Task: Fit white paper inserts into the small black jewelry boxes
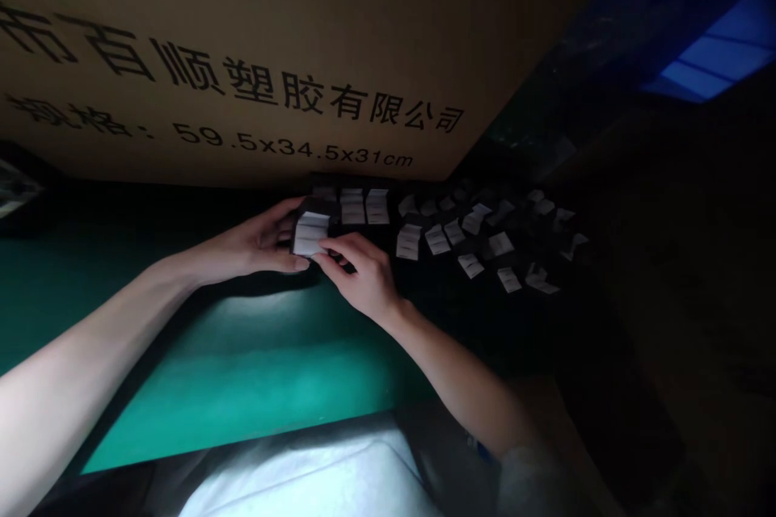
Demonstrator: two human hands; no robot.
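Our left hand point(251, 246) and right hand point(364, 279) grip a small dark block with white paper strips point(310, 234).
We see the left fingers point(284, 214) curl around its far side, with the left thumb running below it, while the right fingertips point(331, 246) press against its near face; both hands are partly closed, and the block sits between them, above the near edge of a dark area beside a green mat point(242, 392). To the right, white paper slips point(452, 238) lie in loose rows on dark pieces, the nearest just beside the right hand. Behind them stands a cardboard carton point(242, 73), printed in black with Chinese characters and "59.5x34.5x31cm".
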